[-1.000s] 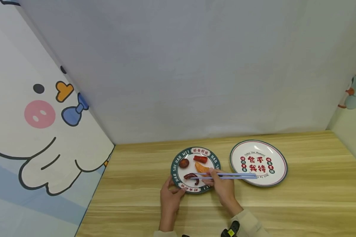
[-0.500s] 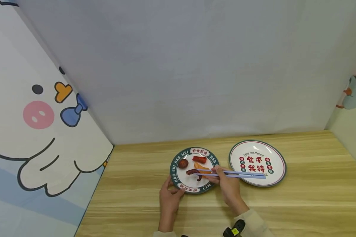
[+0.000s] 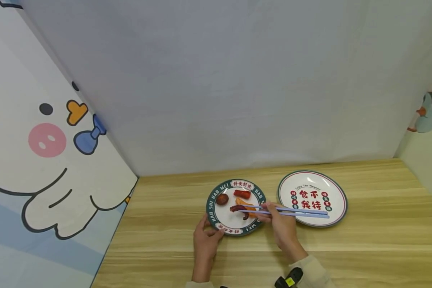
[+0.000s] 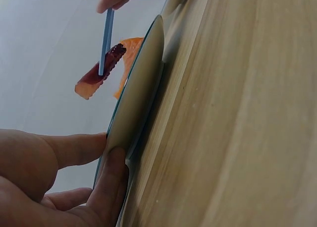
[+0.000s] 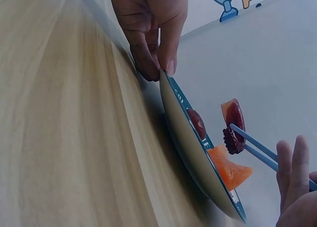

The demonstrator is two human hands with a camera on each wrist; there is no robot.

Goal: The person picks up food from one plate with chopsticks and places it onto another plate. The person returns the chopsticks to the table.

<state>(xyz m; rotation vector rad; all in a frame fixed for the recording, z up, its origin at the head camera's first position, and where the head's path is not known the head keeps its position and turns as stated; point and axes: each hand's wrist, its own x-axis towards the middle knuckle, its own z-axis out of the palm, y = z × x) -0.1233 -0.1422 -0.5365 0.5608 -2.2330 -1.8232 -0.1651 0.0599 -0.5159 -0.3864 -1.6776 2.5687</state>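
My left hand [image 3: 206, 242] pinches the near-left rim of a green-edged plate [image 3: 211, 206], thumb on top and fingers beneath, as the left wrist view shows. In my right hand [image 3: 283, 230] is a pair of pale blue chopsticks [image 3: 306, 213]. Their tips grip a dark red octopus tentacle piece [image 5: 235, 128], lifted off the plate in both wrist views. Behind it on the plate lies an orange slice [image 5: 230, 168] that looks like salmon. A round brown piece [image 3: 222, 199] and a red chunk [image 3: 242, 194] sit farther back on the plate.
To the right stands a larger white plate [image 3: 313, 188] with red lettering, partly under the chopsticks' back ends. Both plates are on a wood-grain table [image 3: 158, 240]. A pale cloth wall [image 3: 255, 100] rises behind, and a cartoon panel [image 3: 18, 180] borders the left side.
The tentacle piece has come up off the plate between the chopsticks and moved right, toward the orange slice. My right hand has shifted right, while my left keeps its hold on the rim.
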